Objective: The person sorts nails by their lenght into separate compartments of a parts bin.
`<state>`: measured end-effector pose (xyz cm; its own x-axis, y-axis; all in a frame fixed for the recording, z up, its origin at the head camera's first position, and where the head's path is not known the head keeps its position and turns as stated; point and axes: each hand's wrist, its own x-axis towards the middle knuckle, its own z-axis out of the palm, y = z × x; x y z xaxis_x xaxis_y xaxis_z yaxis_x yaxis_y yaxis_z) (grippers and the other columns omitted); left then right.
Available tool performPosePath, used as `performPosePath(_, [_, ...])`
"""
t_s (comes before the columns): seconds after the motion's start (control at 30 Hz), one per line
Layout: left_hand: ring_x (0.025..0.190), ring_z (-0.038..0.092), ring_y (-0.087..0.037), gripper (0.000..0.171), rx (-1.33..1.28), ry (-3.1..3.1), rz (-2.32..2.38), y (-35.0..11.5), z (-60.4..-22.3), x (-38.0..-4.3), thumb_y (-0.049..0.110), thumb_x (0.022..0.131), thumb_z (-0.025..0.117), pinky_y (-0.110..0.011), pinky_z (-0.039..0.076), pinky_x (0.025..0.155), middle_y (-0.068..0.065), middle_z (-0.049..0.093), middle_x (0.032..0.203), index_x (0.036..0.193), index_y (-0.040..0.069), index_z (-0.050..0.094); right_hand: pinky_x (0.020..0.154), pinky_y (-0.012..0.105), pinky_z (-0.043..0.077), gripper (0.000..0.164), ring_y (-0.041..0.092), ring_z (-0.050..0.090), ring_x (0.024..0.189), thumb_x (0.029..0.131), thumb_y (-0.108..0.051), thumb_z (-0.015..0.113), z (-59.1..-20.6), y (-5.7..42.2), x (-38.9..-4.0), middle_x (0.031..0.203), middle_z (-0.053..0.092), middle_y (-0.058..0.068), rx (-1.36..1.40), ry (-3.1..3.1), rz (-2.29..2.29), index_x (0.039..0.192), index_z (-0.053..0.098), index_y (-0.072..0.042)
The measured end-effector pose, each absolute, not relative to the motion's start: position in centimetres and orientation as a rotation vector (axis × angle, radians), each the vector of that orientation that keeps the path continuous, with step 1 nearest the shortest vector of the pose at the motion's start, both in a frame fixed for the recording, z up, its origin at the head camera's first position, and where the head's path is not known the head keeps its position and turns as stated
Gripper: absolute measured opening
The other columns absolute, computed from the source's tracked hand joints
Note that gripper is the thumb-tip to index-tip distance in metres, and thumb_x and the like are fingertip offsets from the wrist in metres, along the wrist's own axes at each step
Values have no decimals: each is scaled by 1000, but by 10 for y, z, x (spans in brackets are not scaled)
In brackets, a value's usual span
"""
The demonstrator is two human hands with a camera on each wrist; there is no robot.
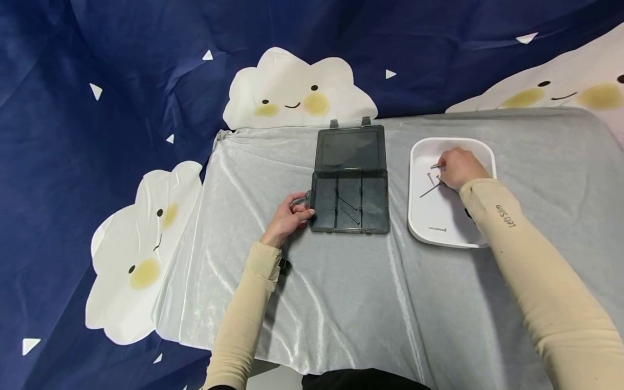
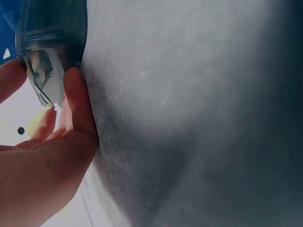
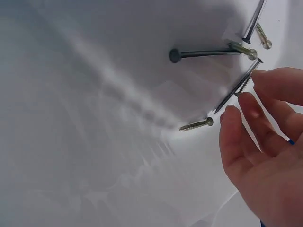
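Note:
A smoky clear plastic organizer box (image 1: pixel 374 203) lies with its lid (image 1: pixel 352 147) folded back. Two nails (image 1: pixel 349 216) are in its middle compartment. My left hand (image 1: pixel 287 216) grips the box's left side, thumb and fingers around a clear handle-like piece (image 2: pixel 54 78). My right hand (image 1: pixel 460 168) is inside a white tray (image 1: pixel 418 223), thumb and fingertips pinching at a dark nail (image 3: pixel 230 93); a small screw sits right beside it at the fingertips. Around it lie another nail (image 3: pixel 208 53) and several brass-coloured screws, one screw (image 1: pixel 437 229) lower in the tray.
Grey velvety cloth (image 1: pixel 351 292) covers the table, with soft folds near the front. Behind and to the left hangs a dark blue curtain (image 1: pixel 161 32) with white clouds. The tray stands a short gap to the right of the box.

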<state>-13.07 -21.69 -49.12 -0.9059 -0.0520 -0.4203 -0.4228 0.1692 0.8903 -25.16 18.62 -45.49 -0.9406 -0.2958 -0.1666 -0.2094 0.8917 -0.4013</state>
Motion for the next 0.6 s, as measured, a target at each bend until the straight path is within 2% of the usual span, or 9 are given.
performPosePath(0.33, [69,58,-9,60,-441,2155,1795,-216,-489,-131,7,87,71,-24,50,62,6,63,80,140,15,46,95,59,39,31,52,50,104,77,0,55,-459,185,-252,108,57,32,-387,2826,-559,105,61,9])
performPosePath(0.6, [69,58,-9,59,-445,2152,1810,-217,-490,-131,5,87,70,-24,50,62,6,62,79,140,14,46,85,57,43,24,44,54,95,77,-2,55,-459,185,-252,102,59,28,-345,2828,-571,99,62,6])
